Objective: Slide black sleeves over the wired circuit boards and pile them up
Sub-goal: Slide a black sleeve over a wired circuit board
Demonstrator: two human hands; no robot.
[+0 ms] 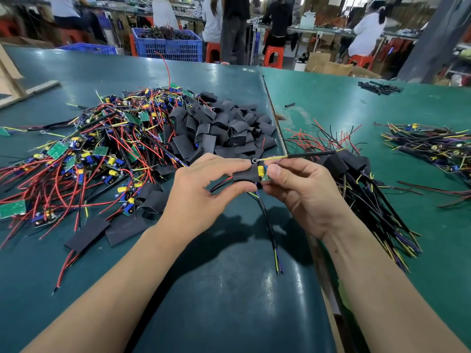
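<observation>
Both forearms bare; hands point(201, 189) ungloved, no rings, no watch.

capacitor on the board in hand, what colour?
Yellow; the small cylindrical capacitor sticks out of the black sleeve, clearest in the head view.

Green-matted counter point(76, 72): tangled heap of red-and-black wired green circuit boards point(84, 154), mound of loose black sleeves point(224, 126), pile of sleeved boards point(356, 174) at right.

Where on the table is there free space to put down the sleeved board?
Free: the dark mat in front of both hands, and the green mat behind the finished pile. Crowded: bare boards at left, loose sleeves in the centre.
</observation>
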